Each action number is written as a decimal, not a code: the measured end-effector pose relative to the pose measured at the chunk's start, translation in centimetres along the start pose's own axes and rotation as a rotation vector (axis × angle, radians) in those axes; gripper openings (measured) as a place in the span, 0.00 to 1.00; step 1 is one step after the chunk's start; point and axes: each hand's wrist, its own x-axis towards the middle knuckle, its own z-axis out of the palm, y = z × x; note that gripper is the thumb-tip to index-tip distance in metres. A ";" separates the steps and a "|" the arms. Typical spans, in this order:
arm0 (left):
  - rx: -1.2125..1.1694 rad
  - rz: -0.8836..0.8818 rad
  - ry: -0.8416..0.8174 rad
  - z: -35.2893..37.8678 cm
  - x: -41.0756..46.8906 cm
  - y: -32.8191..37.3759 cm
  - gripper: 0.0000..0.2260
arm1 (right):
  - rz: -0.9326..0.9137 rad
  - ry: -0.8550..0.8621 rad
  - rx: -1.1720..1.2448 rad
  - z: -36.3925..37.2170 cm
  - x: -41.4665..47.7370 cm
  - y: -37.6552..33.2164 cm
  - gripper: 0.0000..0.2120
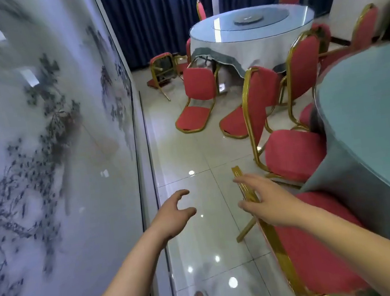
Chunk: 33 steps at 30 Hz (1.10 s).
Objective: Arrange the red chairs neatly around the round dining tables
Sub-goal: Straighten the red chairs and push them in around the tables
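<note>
A red chair with a gold frame [314,251] lies tipped beside the near round table [369,111] at the right. My right hand [266,200] hovers open over its gold frame edge, fingers spread; whether it touches the frame I cannot tell. My left hand [172,214] hangs in the air over the floor, fingers loosely curled, holding nothing. An upright red chair [290,151] stands tucked against the near table. Two red chairs [197,98] lie fallen on the floor before the far round table [252,42], another overturned chair [162,70] at its left.
A glossy painted wall panel [48,141] runs along the left. Shiny tiled floor [185,158] forms an aisle between panel and tables. Dark blue curtains [160,16] hang at the back. More upright red chairs [304,70] stand between the two tables.
</note>
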 end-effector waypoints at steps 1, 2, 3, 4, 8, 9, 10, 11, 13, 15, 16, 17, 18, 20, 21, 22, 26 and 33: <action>-0.008 0.003 -0.013 -0.8 3.0 0.4 0.23 | -0.006 0.004 -0.022 -0.4 2.4 -0.4 0.30; -0.009 0.017 -0.027 -1.7 6.3 0.9 0.23 | -0.013 0.006 -0.040 -0.9 4.9 -0.7 0.30; -0.003 0.041 -0.039 -2.7 9.6 1.4 0.24 | -0.018 0.000 -0.055 -1.7 7.3 -1.1 0.31; 0.005 0.068 -0.046 -4.0 13.0 2.1 0.24 | -0.020 -0.009 -0.069 -2.7 9.7 -1.5 0.32; 0.024 0.097 -0.040 -10.0 25.9 5.7 0.24 | 0.014 0.009 -0.141 -8.7 18.5 -3.2 0.34; 0.031 0.104 -0.036 -11.4 28.8 6.7 0.24 | 0.025 0.031 -0.158 -10.0 20.3 -3.5 0.34; 0.044 0.123 -0.041 -12.7 31.8 7.7 0.24 | 0.035 0.068 -0.165 -11.2 22.0 -3.6 0.34; 0.062 0.145 -0.052 -13.9 34.6 8.8 0.25 | 0.048 0.108 -0.163 -11.9 23.7 -3.5 0.34; 0.090 0.160 -0.063 -15.8 39.8 10.1 0.24 | 0.097 0.163 -0.140 -12.5 26.3 -2.4 0.34; 0.100 0.160 -0.090 -16.4 43.7 10.7 0.24 | 0.163 0.188 -0.106 -12.2 28.2 -0.4 0.34; 0.109 0.160 -0.110 -16.5 45.4 10.8 0.24 | 0.195 0.189 -0.086 -11.9 29.2 0.7 0.34; 0.126 0.159 -0.134 -16.5 47.2 10.8 0.24 | 0.233 0.181 -0.071 -11.6 30.3 1.9 0.34; 0.145 0.160 -0.159 -16.4 49.1 11.0 0.24 | 0.274 0.171 -0.053 -11.4 31.5 3.1 0.34; 0.161 0.164 -0.206 -16.2 53.0 11.3 0.24 | 0.339 0.154 -0.011 -11.3 34.7 5.6 0.34; 0.158 0.166 -0.227 -16.2 55.2 11.4 0.24 | 0.358 0.148 0.006 -11.3 36.8 6.8 0.34; 0.155 0.169 -0.240 -16.1 57.6 11.7 0.24 | 0.365 0.139 0.015 -11.3 39.2 8.0 0.34; 0.142 0.114 -0.223 -16.8 65.9 12.9 0.23 | 0.385 0.113 0.093 -13.0 50.4 11.6 0.31; 0.126 -0.002 -0.162 -21.4 77.4 12.2 0.22 | 0.302 -0.004 0.086 -16.1 71.7 13.4 0.30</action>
